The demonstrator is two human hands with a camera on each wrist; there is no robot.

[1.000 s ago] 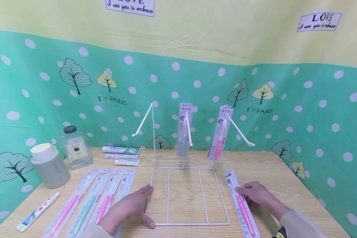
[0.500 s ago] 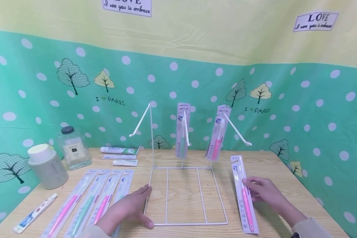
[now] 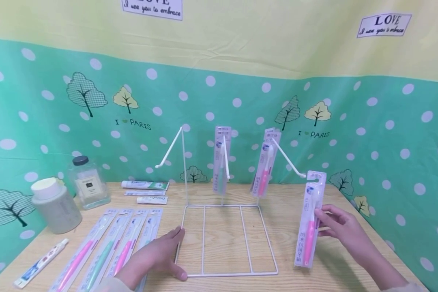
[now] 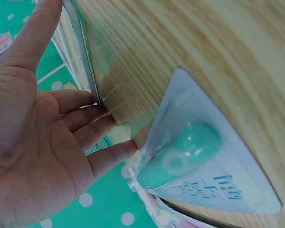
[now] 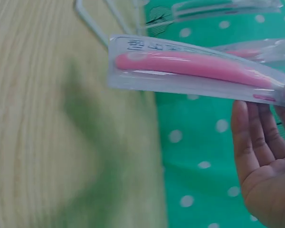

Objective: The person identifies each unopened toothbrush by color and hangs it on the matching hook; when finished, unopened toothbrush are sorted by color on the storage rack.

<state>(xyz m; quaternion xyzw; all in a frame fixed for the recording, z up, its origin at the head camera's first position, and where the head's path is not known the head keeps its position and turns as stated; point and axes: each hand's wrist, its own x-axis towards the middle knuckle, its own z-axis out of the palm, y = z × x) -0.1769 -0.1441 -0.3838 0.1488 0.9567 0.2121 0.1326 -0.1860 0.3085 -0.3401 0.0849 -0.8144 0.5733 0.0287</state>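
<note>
My right hand point(image 3: 344, 229) pinches a packaged toothbrush point(image 3: 309, 239) with a pink handle by its right edge. The pack is nearly upright above the table, its hanging slot at the top, just under the tip of the right-hand hook point(image 3: 290, 159). In the right wrist view its pink handle point(image 5: 190, 66) points away from the fingers. My left hand point(image 3: 158, 253), fingers extended, rests against the left side of a white wire rack point(image 3: 233, 275), thumb at the front corner. Packaged toothbrushes hang on the middle hook point(image 3: 227, 158) and the right one; the left hook point(image 3: 169, 147) is bare.
Several packaged toothbrushes point(image 3: 102, 255) lie in a row left of the rack, partly behind the left forearm. Further left are a toothpaste tube point(image 3: 41, 263), a grey bottle point(image 3: 58, 209) and a glass bottle point(image 3: 89, 186). Small tubes point(image 3: 146, 185) lie at the back. A patterned curtain stands behind.
My right hand has lifted the pink toothbrush pack off the table, tilting it upright and moving it slightly right. My left hand has stayed at the rack.
</note>
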